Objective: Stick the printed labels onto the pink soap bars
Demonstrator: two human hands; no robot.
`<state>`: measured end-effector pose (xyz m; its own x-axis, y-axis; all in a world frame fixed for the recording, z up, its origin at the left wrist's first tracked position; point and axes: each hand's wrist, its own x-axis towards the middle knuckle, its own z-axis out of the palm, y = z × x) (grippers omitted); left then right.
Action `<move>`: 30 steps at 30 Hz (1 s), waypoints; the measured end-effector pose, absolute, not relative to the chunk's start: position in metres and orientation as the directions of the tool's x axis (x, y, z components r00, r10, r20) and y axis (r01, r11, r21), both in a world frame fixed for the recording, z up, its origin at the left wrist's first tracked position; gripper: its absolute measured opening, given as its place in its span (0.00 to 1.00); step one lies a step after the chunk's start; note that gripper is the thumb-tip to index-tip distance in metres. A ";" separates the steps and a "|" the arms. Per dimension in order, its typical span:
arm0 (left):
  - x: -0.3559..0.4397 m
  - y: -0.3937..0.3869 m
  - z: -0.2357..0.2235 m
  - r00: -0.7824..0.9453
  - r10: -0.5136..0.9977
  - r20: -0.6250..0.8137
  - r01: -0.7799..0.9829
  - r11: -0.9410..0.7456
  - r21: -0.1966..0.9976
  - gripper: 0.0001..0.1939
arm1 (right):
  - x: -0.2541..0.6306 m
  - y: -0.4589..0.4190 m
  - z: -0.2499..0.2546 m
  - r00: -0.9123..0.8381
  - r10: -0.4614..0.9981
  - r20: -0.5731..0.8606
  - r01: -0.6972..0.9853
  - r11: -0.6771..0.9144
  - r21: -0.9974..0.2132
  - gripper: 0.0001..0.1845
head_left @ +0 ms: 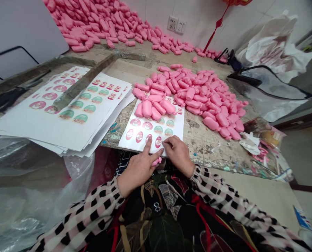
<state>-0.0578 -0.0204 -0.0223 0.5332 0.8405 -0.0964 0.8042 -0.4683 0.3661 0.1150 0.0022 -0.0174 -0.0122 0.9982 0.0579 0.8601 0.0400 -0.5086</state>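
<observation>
The sticker sheet point(124, 140) is lying at the table's point(198, 145) near edge, the left hand point(140, 167) pressing it with forefinger extended and gripping a half-hidden pink piece point(156, 161). The right hand's point(178, 153) fingertips are pinching beside an oval sticker point(158, 141), contents hidden; beyond, a cut-off pink heap point(92, 21) is lining the wall point(156, 12).

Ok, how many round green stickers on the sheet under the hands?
4 visible: two green stickers right of the round pink stickers, two green ones just above; smooth pink pieces may hide more.

Sheet stacks point(92, 115) L of bottle pile point(198, 91), w/ bags point(271, 70) far R, sockets point(176, 25) behind.
</observation>
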 end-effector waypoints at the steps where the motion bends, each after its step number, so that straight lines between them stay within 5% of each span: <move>1: -0.058 -0.020 -0.022 0.533 0.840 -0.098 0.805 -0.469 0.363 0.29 | 0.115 0.004 -0.016 0.001 1.000 0.030 0.856 0.015 -0.516 0.10; 9: -0.058 -0.021 -0.025 0.535 0.839 -0.100 0.811 -0.476 0.341 0.31 | 0.111 0.019 -0.003 0.108 0.984 -0.144 0.868 -0.164 -0.468 0.12; 21: -0.059 -0.022 -0.027 0.521 0.848 -0.094 0.818 -0.465 0.339 0.29 | 0.118 0.029 0.011 0.141 0.986 -0.090 0.810 -0.167 -0.562 0.14; 26: -0.066 -0.024 -0.020 0.486 0.873 0.031 0.689 -0.405 0.602 0.25 | 0.140 0.028 0.001 0.170 0.983 -0.061 0.706 -0.165 -0.688 0.15; 28: -0.069 -0.022 -0.011 0.329 0.943 0.057 0.523 -0.232 0.820 0.22 | 0.144 0.025 0.000 0.189 0.981 -0.049 0.578 -0.152 -0.802 0.16; 30: -0.069 -0.017 -0.001 0.190 0.977 -0.097 0.177 0.063 0.982 0.22 | 0.139 0.019 0.004 0.188 0.982 -0.021 0.430 -0.102 -0.897 0.17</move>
